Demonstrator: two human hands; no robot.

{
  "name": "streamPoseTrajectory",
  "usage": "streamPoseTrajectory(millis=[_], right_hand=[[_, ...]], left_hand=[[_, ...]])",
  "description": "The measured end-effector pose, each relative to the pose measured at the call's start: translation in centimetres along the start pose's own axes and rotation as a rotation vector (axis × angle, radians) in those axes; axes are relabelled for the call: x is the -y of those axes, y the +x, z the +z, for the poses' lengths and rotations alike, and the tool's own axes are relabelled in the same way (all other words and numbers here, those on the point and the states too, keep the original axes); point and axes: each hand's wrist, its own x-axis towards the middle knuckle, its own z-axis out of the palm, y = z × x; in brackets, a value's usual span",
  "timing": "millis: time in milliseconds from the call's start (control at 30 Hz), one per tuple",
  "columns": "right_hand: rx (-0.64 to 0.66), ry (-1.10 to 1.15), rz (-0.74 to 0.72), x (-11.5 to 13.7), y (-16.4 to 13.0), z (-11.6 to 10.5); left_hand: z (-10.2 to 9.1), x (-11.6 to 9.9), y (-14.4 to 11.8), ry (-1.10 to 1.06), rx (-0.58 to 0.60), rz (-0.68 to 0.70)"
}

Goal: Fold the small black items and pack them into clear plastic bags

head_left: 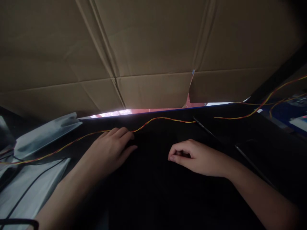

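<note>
The left hand (112,148) lay flat and palm down on the dark worktop (153,191), its fingers (121,132) stretched out and close together, holding nothing. Its fingertips touched, or lay over, a twisted red and yellow wire (163,119), which ran along the worktop just beyond both hands. To the left of that hand the wire trailed off towards the near left, passing over a silvery plastic bag (45,132). To the right of the hand it rose in a shallow arc and ended beyond the right hand, close to a thin dark rod (240,150).

The right hand (194,156) rested on the worktop near the left one but apart from it, its fingers curled inward into a loose fist. Whether anything was pinched inside the curled fingers could not be told, as the light there was too dim. It did not touch the wire.

The thin dark rod slanted across the worktop beside the right wrist, running away from the hand to the far side and back to the near right. A second red and yellow wire (263,103) lay well off to the right of the right hand, climbing towards the upper right. Nearer than the silvery bag, left of the left forearm, lay another pale bag (35,185) with a black cable (28,188) crossing it. A wall of brown cardboard (153,48) stood beyond both hands, with a bright gap along its lower edge.
</note>
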Motion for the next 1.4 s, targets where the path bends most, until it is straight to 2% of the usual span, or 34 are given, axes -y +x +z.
streamPoseTrajectory(millis=[67,133,200,267,333,400,500,733,900,1000,1033,1100,1167,1233,1300,1400], right_hand=[[0.054,0.042,0.061,-0.4,0.2,-0.2],[0.032,0.115,0.065,-0.5,0.3,-0.2],[-0.120,0.099,-0.011,-0.6,0.4,0.1],[-0.330,-0.059,-0.153,-0.8,0.7,0.4],[-0.454,-0.272,-0.251,-1.2,0.9,0.7],[-0.458,-0.427,-0.260,-1.9,1.2,0.9],[-0.416,-0.470,-0.210,-2.8,1.5,0.9],[-0.561,-0.466,-0.206,-3.0,1.9,0.5],[-0.530,-0.368,-0.254,-2.9,2.4,0.2],[-0.485,-0.328,-0.252,-2.3,1.6,-0.6],[-0.442,-0.316,-0.244,-2.0,1.1,-1.0],[-0.276,-0.299,-0.219,-1.5,0.2,-1.8],[-0.063,-0.275,-0.184,-0.9,-0.6,-2.4],[0.057,-0.225,-0.165,-0.5,-0.9,-2.7],[-0.022,-0.178,-0.174,-0.4,-0.9,-3.1],[-0.324,-0.259,-0.118,-1.1,-1.0,-4.1]], left_hand=[[0.2,0.7,-0.1,0.039,0.016,-0.021],[0.3,0.8,-0.2,0.055,0.032,-0.023],[0.3,0.6,-0.2,0.072,0.016,-0.029],[0.3,0.3,-0.1,0.093,-0.014,-0.053],[0.4,0.2,0.0,0.100,-0.025,-0.084],[0.4,0.3,0.1,0.098,-0.016,-0.105],[0.2,0.4,0.3,0.084,-0.017,-0.100],[-1.0,0.1,0.1,-0.053,-0.107,-0.013],[-1.4,1.1,-0.3,-0.272,0.037,-0.024],[-2.0,1.8,-0.7,-0.334,0.135,-0.018],[-2.3,1.8,-0.9,-0.345,0.184,-0.002],[-2.9,1.6,-1.3,-0.391,0.328,0.015],[-3.3,1.1,-1.6,-0.466,0.485,-0.018],[-3.5,0.4,-1.8,-0.529,0.589,-0.070],[-3.6,0.0,-1.7,-0.555,0.607,-0.071],[-3.5,-0.1,-1.4,-0.529,0.503,-0.003]])
